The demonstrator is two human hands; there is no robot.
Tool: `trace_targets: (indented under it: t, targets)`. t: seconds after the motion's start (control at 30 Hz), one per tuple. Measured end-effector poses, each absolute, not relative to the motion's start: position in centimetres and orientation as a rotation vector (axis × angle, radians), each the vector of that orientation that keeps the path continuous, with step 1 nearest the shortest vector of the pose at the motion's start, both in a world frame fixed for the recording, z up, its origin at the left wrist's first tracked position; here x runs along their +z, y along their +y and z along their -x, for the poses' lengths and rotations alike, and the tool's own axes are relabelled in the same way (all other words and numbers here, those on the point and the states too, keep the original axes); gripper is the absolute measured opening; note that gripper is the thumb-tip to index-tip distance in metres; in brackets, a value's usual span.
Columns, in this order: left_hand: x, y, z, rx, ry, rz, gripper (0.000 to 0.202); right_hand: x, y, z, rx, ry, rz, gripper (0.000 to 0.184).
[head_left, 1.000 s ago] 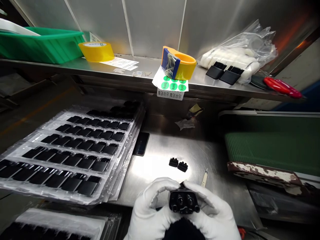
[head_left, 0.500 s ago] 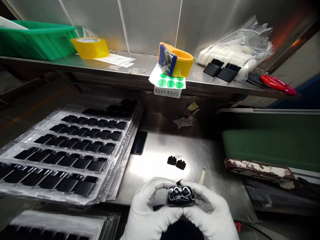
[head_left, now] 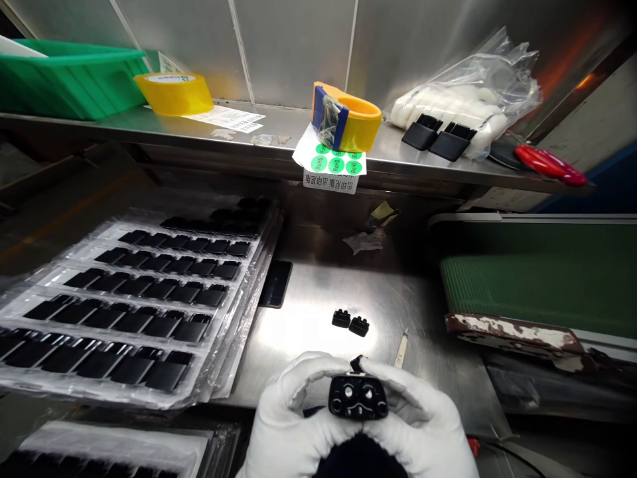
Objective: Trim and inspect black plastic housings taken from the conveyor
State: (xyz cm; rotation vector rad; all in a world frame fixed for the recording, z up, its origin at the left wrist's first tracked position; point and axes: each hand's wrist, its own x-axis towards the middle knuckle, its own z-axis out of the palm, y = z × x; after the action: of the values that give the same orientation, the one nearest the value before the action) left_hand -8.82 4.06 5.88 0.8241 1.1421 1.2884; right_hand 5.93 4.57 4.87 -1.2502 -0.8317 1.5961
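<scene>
Between white-gloved fingers, a small black plastic part (head_left: 357, 397) with several round holes or studs on its face is held low in the view. My left hand (head_left: 293, 415) grips it from the left, thumb and fingertips closed round its edge. My right hand (head_left: 423, 421) does the same from the right, and the two thumbs meet below it. A dark tip shows above the part, by the right fingertips. Beyond my hands, two small black pieces with knobs (head_left: 350, 322) lie on the metal bench (head_left: 308, 332). Right of them rests a thin, pointed, pale-handled tool (head_left: 402, 348).
Stacked plastic trays (head_left: 219, 372) of black parts fill the left, beside a phone (head_left: 277, 284). A green conveyor belt (head_left: 542, 285) runs on the right. Above, a shelf (head_left: 279, 147) carries a green bin (head_left: 74, 79), yellow tape (head_left: 174, 94), a tape dispenser (head_left: 348, 123) and bagged gloves (head_left: 448, 109).
The black part has tilted in my fingers, so its face shows more fully and with less glare. Both hands keep their hold. The view has shifted slightly.
</scene>
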Motion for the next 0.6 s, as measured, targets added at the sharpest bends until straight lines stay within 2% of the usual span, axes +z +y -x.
trace_targets:
  t: [0.3, 0.6]
  targets:
    - [6.06, 4.21, 8.46, 1.35, 1.109, -0.804, 0.027, 4.51, 4.58, -6.02, 1.617, -0.812, 1.271, 0.04]
    - [6.5, 3.95, 8.37, 1.256, 1.211, -0.727, 0.024, 5.32, 5.05, -5.17, 1.902, -0.522, 1.229, 0.046]
